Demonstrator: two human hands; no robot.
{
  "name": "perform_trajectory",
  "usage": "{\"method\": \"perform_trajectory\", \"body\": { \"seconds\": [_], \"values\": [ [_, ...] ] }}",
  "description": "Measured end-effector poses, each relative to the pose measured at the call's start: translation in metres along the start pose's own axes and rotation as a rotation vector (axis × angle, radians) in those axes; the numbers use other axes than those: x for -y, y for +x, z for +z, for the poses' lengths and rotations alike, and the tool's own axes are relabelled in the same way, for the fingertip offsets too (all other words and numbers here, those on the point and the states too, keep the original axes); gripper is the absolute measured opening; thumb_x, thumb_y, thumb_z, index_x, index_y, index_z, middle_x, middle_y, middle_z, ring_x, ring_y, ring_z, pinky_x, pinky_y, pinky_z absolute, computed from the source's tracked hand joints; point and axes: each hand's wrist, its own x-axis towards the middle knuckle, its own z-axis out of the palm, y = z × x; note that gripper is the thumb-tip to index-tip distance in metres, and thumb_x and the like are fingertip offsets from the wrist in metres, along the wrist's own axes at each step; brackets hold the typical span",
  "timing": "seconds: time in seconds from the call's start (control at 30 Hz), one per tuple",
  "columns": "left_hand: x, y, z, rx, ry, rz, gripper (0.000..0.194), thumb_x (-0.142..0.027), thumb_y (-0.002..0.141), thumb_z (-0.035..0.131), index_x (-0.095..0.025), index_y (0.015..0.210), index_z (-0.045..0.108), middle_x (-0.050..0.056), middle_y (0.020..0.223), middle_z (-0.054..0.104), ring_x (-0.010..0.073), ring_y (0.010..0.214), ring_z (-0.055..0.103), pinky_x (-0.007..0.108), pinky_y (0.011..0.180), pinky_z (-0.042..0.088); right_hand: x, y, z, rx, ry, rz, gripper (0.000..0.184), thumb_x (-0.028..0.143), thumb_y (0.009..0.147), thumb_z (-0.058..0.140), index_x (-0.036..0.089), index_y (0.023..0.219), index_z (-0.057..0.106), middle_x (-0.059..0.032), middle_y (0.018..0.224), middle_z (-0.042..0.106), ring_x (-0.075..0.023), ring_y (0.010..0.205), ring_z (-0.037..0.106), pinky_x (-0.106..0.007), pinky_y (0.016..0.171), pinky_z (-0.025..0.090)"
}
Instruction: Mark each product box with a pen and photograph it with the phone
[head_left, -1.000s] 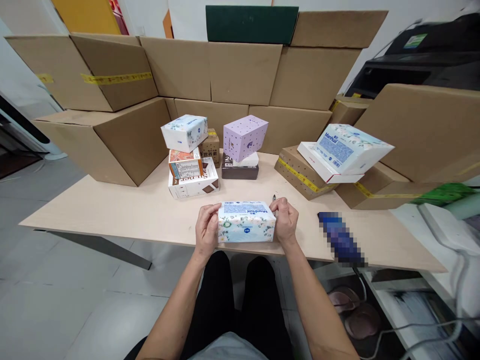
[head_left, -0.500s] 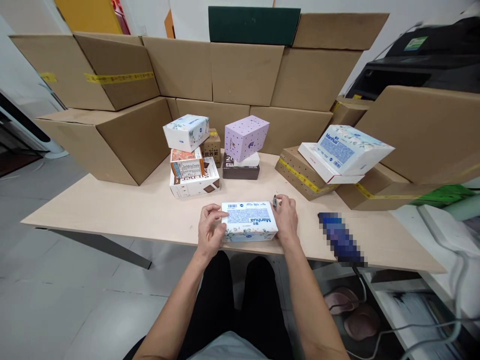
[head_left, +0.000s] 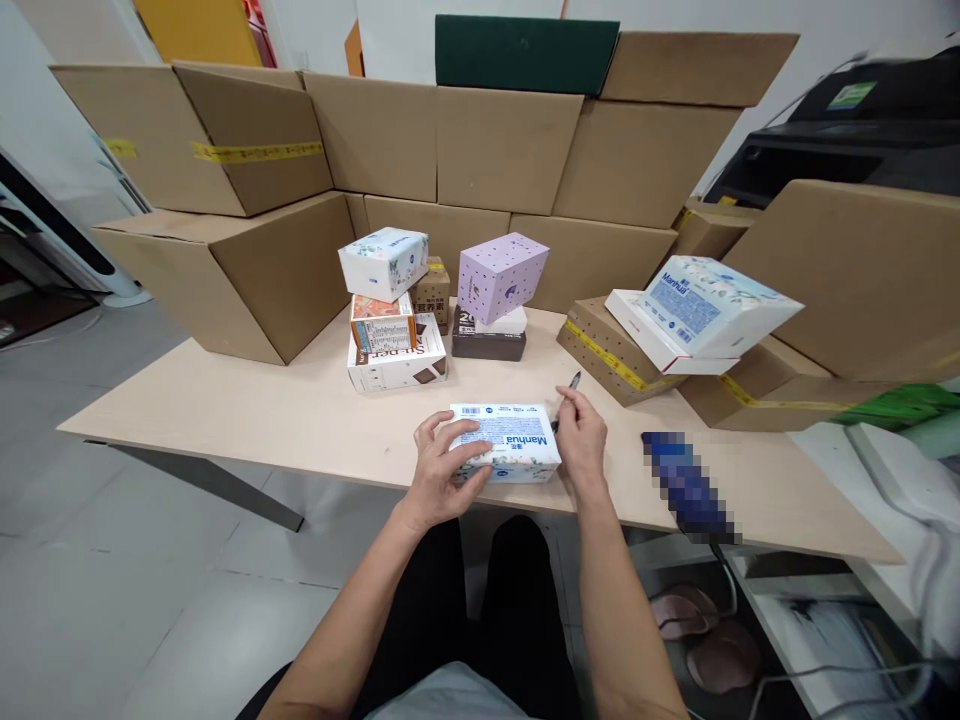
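Note:
A white and blue tissue pack printed "Manhua" lies flat near the table's front edge. My left hand grips its left part, fingers spread over the top and thumb at the front side. At the pack's right end is my right hand, closed around a slim dark pen-like tool. One end of that tool sticks out beyond the fingers, the other points down beside the pack; its exact kind is unclear.
Stacked boxes stand behind: a floral tissue pack tops the left stack, a purple box the middle one. To the right, another tissue pack leans on a carton. A blurred-out phone-like object lies at front right.
My left hand has slid further over the top of the pack. In my right hand the dark tool has turned and now shows more of its length. The view has shifted slightly.

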Motion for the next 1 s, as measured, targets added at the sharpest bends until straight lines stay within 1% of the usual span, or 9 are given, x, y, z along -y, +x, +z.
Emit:
{"method": "perform_trajectory", "body": {
  "seconds": [0.1,0.23,0.3,0.43,0.5,0.6,0.67,0.8,1.0],
  "values": [
    [-0.002,0.000,0.002,-0.022,0.032,0.000,0.026,-0.028,0.083,0.074,-0.029,0.108,0.071,0.008,0.123,0.068,0.0336,0.130,0.047,0.055,0.107,0.038,0.010,0.001,0.001,-0.085,0.214,-0.016,0.034,0.037,0.087,0.046,0.019,0.109,0.064,-0.0036,0.084,0.065,-0.0151,0.067,0.057,-0.030,0.065,0.045],
    [-0.006,0.001,0.005,-0.033,0.039,0.027,0.035,-0.026,0.083,0.074,-0.030,0.118,0.069,0.008,0.126,0.069,0.0342,0.135,0.045,0.053,0.108,0.036,0.026,0.008,0.001,-0.091,0.440,-0.058,0.036,0.039,0.077,0.063,0.025,0.108,0.052,0.0003,0.087,0.064,-0.0131,0.068,0.061,-0.031,0.069,0.049],
    [-0.006,0.002,0.005,-0.009,0.043,0.035,0.039,-0.026,0.085,0.073,-0.031,0.123,0.067,0.007,0.129,0.069,0.0340,0.138,0.044,0.053,0.109,0.035,0.036,0.010,0.001,-0.085,0.505,-0.075,0.037,0.038,0.074,0.070,0.026,0.102,0.049,0.0045,0.078,0.061,-0.0119,0.065,0.059,-0.029,0.067,0.048],
    [-0.006,0.003,0.004,0.017,0.072,0.055,0.034,-0.029,0.087,0.070,-0.029,0.121,0.069,0.008,0.128,0.069,0.0336,0.136,0.047,0.052,0.107,0.037,0.055,0.004,0.004,-0.017,0.573,-0.081,0.024,0.042,0.085,0.064,0.025,0.090,0.048,0.0096,0.054,0.048,-0.0110,0.049,0.049,-0.025,0.055,0.042],
    [-0.006,0.003,0.003,0.013,0.077,0.062,0.032,-0.030,0.087,0.070,-0.028,0.119,0.069,0.008,0.127,0.070,0.0334,0.134,0.048,0.052,0.107,0.038,0.063,-0.002,0.007,0.118,0.563,-0.074,0.020,0.044,0.090,0.057,0.024,0.092,0.054,0.0066,0.052,0.053,-0.0126,0.049,0.051,-0.027,0.054,0.043],
    [-0.006,0.002,0.003,0.021,0.075,0.047,0.032,-0.030,0.087,0.069,-0.029,0.119,0.070,0.008,0.127,0.070,0.0332,0.134,0.048,0.053,0.107,0.038,0.070,-0.009,0.012,0.364,0.485,-0.049,0.030,0.047,0.093,0.052,0.022,0.101,0.065,-0.0018,0.071,0.068,-0.0154,0.061,0.062,-0.031,0.062,0.051],
    [-0.005,0.001,0.004,0.030,0.073,0.036,0.031,-0.031,0.087,0.069,-0.030,0.119,0.070,0.007,0.127,0.070,0.0334,0.134,0.048,0.054,0.108,0.037,0.071,-0.012,0.015,0.463,0.401,-0.022,0.029,0.046,0.090,0.057,0.021,0.102,0.066,-0.0032,0.080,0.071,-0.0158,0.067,0.064,-0.032,0.066,0.053],
    [-0.005,0.000,0.004,0.029,0.053,0.043,0.033,-0.031,0.086,0.071,-0.031,0.119,0.070,0.006,0.127,0.070,0.0337,0.135,0.047,0.053,0.108,0.037,0.070,-0.012,0.016,0.527,0.244,0.004,0.018,0.035,0.082,0.068,0.021,0.093,0.061,0.0030,0.064,0.065,-0.0133,0.058,0.058,-0.027,0.058,0.048],
    [-0.005,0.002,0.003,0.030,0.031,0.039,0.028,-0.032,0.088,0.070,-0.031,0.116,0.072,0.005,0.125,0.071,0.0329,0.134,0.047,0.053,0.108,0.037,0.068,-0.019,0.016,0.510,0.172,-0.046,0.022,0.040,0.091,0.059,0.022,0.079,0.054,0.0034,0.060,0.062,-0.0110,0.053,0.053,-0.024,0.053,0.044]
  ]
}}
